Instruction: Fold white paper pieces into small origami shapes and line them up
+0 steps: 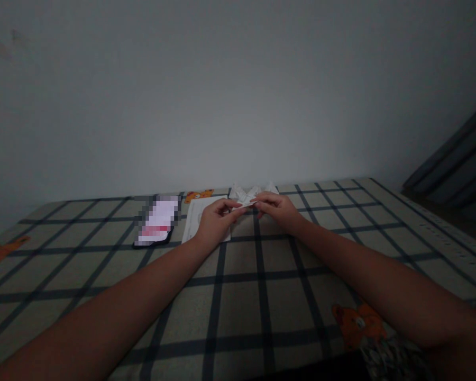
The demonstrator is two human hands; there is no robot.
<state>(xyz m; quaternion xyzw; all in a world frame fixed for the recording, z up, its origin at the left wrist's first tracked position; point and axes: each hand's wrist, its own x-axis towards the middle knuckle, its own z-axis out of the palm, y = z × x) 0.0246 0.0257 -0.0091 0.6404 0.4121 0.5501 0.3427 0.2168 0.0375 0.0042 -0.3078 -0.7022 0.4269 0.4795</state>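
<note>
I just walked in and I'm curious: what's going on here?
A person's left hand and right hand pinch a creased white paper together, over a checked cloth. A white sheet lies partly hidden by the left hand, and a phone with a lit screen lies left of the sheet.

Before me I have a broad flat surface covered in a pale cloth with dark blue-grey checks point(238, 307); I cannot tell whether it is a bed or a table. Orange cartoon bears point(359, 324) are printed on it. Left of centre, toward the far side, lies a dark-edged rectangular phone point(158, 219) with a lit screen, partly blurred. Just right of it lies a flat white paper sheet point(193, 216), partly hidden from me.
</note>
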